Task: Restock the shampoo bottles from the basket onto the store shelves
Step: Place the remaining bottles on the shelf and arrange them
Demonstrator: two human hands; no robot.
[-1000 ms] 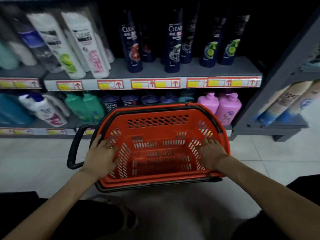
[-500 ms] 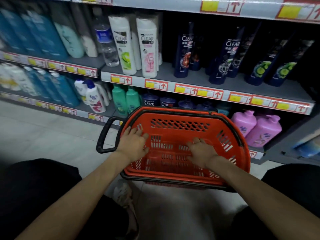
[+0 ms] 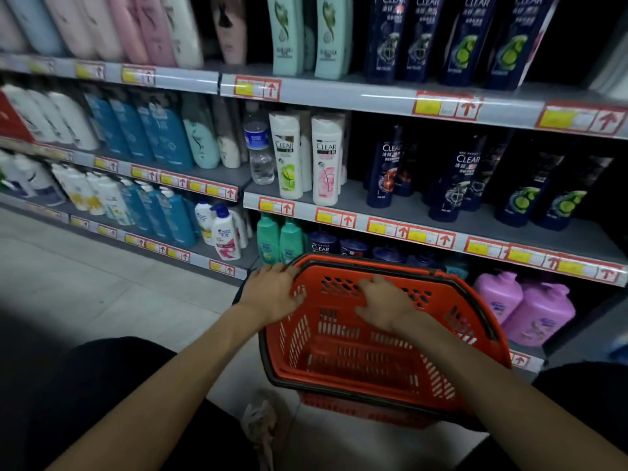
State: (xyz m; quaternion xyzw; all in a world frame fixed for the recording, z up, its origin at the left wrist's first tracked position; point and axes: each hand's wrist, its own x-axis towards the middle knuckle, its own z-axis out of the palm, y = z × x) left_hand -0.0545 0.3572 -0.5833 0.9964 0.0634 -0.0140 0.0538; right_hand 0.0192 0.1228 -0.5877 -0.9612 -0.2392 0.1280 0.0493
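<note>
Slotted red plastic basket (image 3: pixel 360 358) before bottle-lined shelves (image 3: pixel 373 98).
Left hand (image 3: pixel 272 295) flat on its rim; right hand (image 3: pixel 385 305), fingers spread, presses its inner wall.

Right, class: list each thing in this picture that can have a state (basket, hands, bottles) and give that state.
basket: empty, tipped towards the person.
left hand: open, fingers spread over the basket's left rim.
right hand: open, flat on the basket's inner wall.
white shampoo bottles: upright on the middle shelf.
water bottle: upright beside them.
pink bottles: upright on the bottom shelf.
</note>
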